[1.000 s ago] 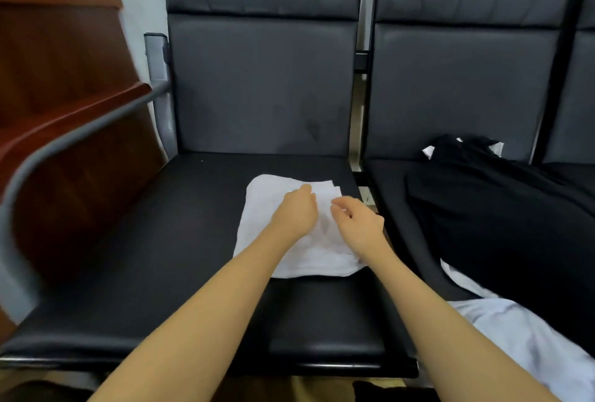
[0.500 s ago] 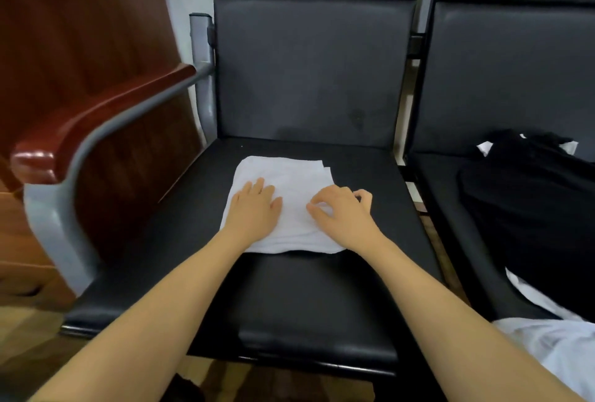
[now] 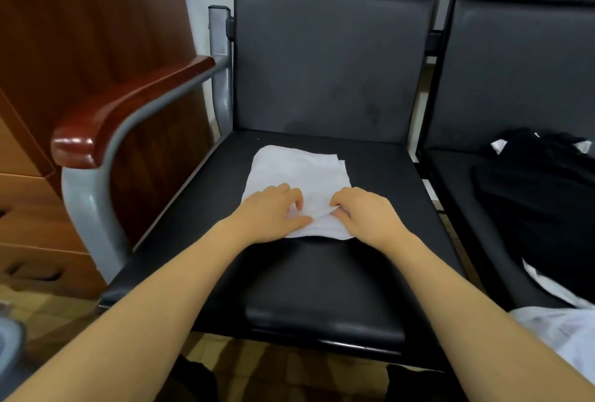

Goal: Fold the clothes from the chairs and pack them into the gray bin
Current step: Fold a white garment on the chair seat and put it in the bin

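Observation:
A folded white garment (image 3: 299, 173) lies on the black seat of the left chair (image 3: 322, 279). My left hand (image 3: 270, 213) rests on its near left part with fingers bent and the thumb lying along the fabric. Close beside it, my right hand (image 3: 367, 215) has its fingers curled over the near right part. A small ridge of cloth is bunched up and pinched between the two hands. A black garment (image 3: 541, 198) is heaped on the neighbouring chair at the right, and another white garment (image 3: 566, 334) lies in front of it.
The left chair has a grey metal arm with a red-brown wooden armrest (image 3: 122, 111). A wooden cabinet with drawers (image 3: 48, 176) stands at the left. A blurred grey object (image 3: 8, 340) shows at the bottom left edge; I cannot tell what it is.
Both hands slid back toward the near edge of the white garment and their fingers curled, bunching the cloth between them. The view shifted left and closer.

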`<state>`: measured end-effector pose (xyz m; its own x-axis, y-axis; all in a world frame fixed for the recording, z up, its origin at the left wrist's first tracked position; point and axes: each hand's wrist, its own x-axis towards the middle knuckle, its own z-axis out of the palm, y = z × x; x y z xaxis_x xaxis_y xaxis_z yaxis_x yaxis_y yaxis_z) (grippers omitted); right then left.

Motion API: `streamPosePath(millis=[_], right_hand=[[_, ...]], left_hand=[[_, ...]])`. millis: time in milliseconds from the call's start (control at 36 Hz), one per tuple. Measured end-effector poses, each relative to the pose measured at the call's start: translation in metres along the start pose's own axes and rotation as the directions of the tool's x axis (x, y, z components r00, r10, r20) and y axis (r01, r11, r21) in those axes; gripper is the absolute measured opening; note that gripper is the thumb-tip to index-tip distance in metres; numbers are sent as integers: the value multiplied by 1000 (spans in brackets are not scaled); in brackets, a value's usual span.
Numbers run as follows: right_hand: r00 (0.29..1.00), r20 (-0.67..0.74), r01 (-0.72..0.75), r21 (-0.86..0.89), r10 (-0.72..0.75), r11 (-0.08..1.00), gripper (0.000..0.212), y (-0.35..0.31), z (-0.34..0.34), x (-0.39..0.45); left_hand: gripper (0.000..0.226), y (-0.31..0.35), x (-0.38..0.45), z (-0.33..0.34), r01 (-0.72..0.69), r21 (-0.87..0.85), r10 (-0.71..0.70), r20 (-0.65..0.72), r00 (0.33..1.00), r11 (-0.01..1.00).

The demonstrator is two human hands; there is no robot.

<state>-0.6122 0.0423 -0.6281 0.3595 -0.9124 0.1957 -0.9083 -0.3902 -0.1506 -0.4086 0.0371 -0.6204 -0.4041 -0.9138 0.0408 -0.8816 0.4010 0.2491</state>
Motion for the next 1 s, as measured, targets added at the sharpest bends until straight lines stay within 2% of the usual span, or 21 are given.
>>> streamPosePath(millis=[56,167,222,306,361,389,444,500,528,583,639,722,778,861,944,1000], right_hand=[[1000,6,-26,-15,26,1000,27,2,0,-3],[999,27,-45,-49,46,998,33,2,-3,-11],[998,-54,-32,-119,26,992,37,2,-4,-12],[972,-235,-12,-76,-7,997,37,2,-10,-13],[955,-293,41,-58,-57,997,36,2,-14,-15],[956,-280,72,-80,-91,994,36,1,-16,-16],[980,-158,98,-134,-119,986,40,1,-14,-19],[998,23,57,-152,-54,987,43,1,-10,-21],[998,69,16,-139,-6,990,41,0,-9,-22],[997,43,-55,-118,61,991,32,-4,-11,-23],[995,-43,-90,-124,85,988,26,-10,-14,-19],[973,-160,-167,4,165,986,24,-23,-16,-6],[953,-179,-231,96,245,968,23,-31,-15,8],[939,-117,-301,178,324,937,19,-37,-12,32],[924,20,-375,236,382,896,16,-33,0,56],[908,61,-416,255,414,873,21,-29,11,70]], left_hand=[[35,-4,-7,0,-38,32,38,-3,999,999],[21,-7,-16,-2,-52,-6,52,-19,998,999],[19,-6,-19,-5,-39,-33,37,-44,998,999],[17,-3,-22,-9,-14,-83,5,-101,995,996],[17,-1,-24,-12,-7,-97,-4,-107,994,995],[17,1,-25,-12,-7,-87,-1,-96,995,996],[17,3,-27,-12,-12,-24,11,-45,999,1000],[19,5,-28,-10,-21,46,20,16,1000,999],[19,5,-29,-9,-25,62,23,30,999,998],[19,7,-29,-9,-20,65,18,31,999,998],[16,9,-27,-11,-2,54,1,17,1000,999],[16,9,-21,-13,70,-38,-72,-39,997,997],[17,7,-13,-12,121,-104,-133,-116,984,987],[28,0,4,-8,162,-79,-177,-241,954,984],[35,-9,23,-3,227,-28,-226,-263,938,974],[36,-16,36,0,271,5,-260,-267,928,962]])
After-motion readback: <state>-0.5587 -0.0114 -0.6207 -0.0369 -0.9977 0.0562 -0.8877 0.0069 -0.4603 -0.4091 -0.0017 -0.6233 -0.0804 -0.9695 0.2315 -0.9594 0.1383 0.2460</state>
